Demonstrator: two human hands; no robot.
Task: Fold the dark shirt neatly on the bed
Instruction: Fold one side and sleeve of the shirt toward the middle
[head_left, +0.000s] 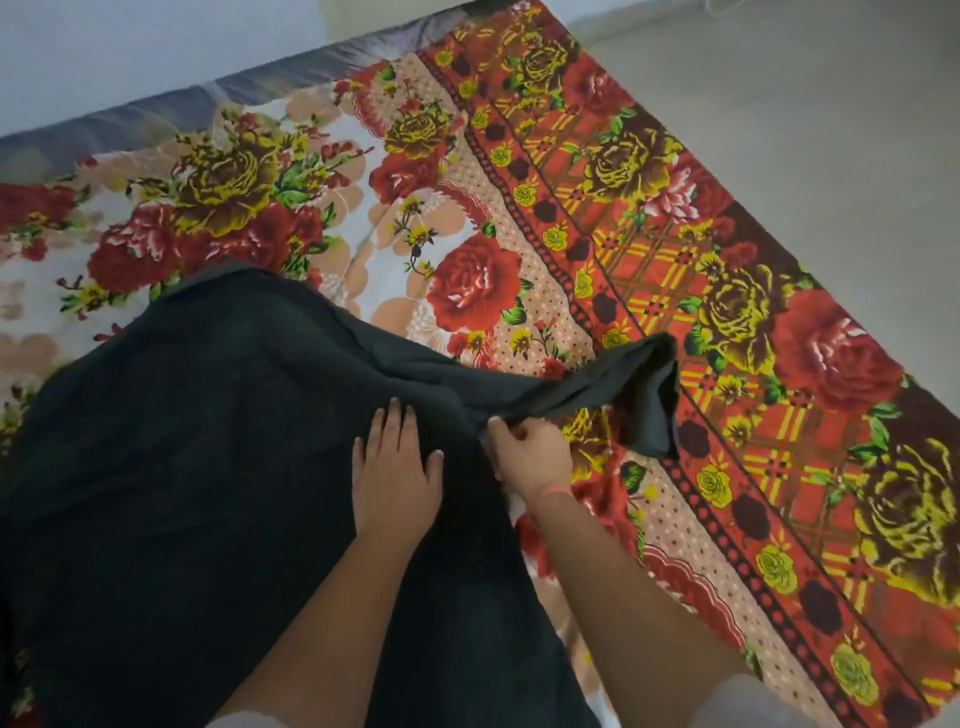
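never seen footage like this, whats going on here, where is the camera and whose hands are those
There is no machine here. A person wears a camera on the head, so this single picture looks down at their own two bare hands. A dark shirt lies spread on a bed covered by a flowered bedspread. The left hand rests flat on the shirt. The right hand pinches its sleeve, which stretches out to the side.

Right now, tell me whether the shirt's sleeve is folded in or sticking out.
Sticking out: the sleeve stretches sideways off the dark shirt over the bedspread, its base pinched by the right hand.
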